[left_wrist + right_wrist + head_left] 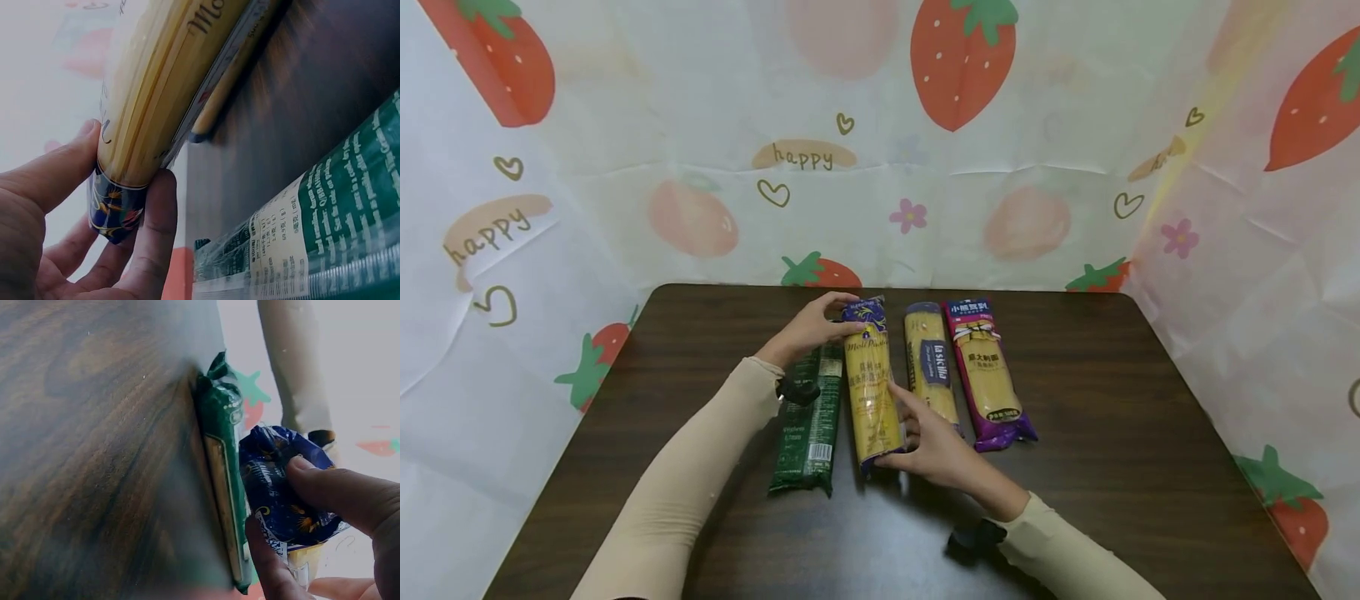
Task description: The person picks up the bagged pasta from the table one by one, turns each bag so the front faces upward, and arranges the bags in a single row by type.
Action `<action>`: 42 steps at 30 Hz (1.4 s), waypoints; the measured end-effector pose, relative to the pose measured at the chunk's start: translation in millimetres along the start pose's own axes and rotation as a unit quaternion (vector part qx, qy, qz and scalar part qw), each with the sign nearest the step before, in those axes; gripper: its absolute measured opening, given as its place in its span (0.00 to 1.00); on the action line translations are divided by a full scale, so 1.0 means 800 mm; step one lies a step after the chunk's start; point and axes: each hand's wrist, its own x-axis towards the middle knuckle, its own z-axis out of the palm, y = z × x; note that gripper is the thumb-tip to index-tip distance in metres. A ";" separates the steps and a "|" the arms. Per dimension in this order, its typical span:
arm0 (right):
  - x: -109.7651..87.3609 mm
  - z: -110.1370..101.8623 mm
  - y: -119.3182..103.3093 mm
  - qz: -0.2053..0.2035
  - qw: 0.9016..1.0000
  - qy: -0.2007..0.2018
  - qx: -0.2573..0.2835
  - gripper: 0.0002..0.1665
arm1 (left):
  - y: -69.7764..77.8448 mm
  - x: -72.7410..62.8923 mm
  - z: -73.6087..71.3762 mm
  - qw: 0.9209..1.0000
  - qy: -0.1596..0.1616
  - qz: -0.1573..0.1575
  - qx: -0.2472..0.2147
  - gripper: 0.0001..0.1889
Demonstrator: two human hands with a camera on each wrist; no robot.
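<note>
Both hands hold a yellow pasta packet with dark blue ends, raised over the table between a green packet and another pasta packet. My left hand grips its far end; in the left wrist view the thumb lies on one side and the fingers on the other. My right hand pinches the near end, its thumb on the crumpled blue wrapper in the right wrist view. Beneath the left wrist lies the green packet, its printed back and barcode facing up.
To the right lie a pasta packet with a blue label and a pink and purple pasta packet, side by side. The dark wooden table meets a strawberry-print cloth at its back and sides.
</note>
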 end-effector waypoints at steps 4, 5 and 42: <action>0.005 0.001 0.000 0.016 0.999 0.012 -0.043 0.67 | -0.003 0.007 0.001 1.000 0.005 -0.011 0.018 0.35; 0.007 0.002 0.001 0.023 0.998 0.015 -0.055 0.67 | -0.003 0.009 0.002 1.000 0.005 -0.013 0.020 0.35; 0.046 0.002 0.006 0.084 0.988 0.023 -0.128 0.65 | -0.022 0.057 0.011 0.992 -0.052 -0.029 0.110 0.39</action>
